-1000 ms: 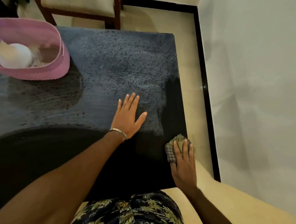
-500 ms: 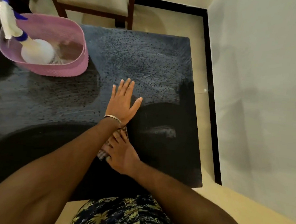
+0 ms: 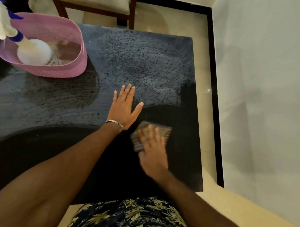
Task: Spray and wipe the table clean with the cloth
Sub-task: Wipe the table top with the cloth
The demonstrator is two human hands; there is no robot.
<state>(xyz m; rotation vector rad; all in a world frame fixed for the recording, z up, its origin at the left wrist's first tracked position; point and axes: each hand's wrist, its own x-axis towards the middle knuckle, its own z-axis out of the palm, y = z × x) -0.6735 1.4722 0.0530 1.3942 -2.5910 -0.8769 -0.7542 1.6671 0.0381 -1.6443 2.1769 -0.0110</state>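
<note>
The dark table [image 3: 148,64] fills most of the view; its far half is grey with dried spray and dark speckles, its near half looks black and glossy. My left hand [image 3: 124,108] lies flat on the table with fingers spread and holds nothing. Just to its right, my right hand [image 3: 152,152] presses down on a folded checked cloth [image 3: 164,131] lying on the table, blurred by motion. A white spray bottle [image 3: 28,50] with a blue collar leans inside a pink basket [image 3: 71,68] at the table's far left.
A wooden chair [image 3: 94,3] with a pale seat stands beyond the table's far edge. A grey wall [image 3: 261,85] with a black skirting runs close along the right side, leaving a narrow strip of beige floor [image 3: 202,85]. My patterned shorts [image 3: 130,217] touch the near edge.
My right hand swept the cloth from the table's right edge leftward to under my left wrist, then back rightward to the near middle. My left hand stayed flat in place.
</note>
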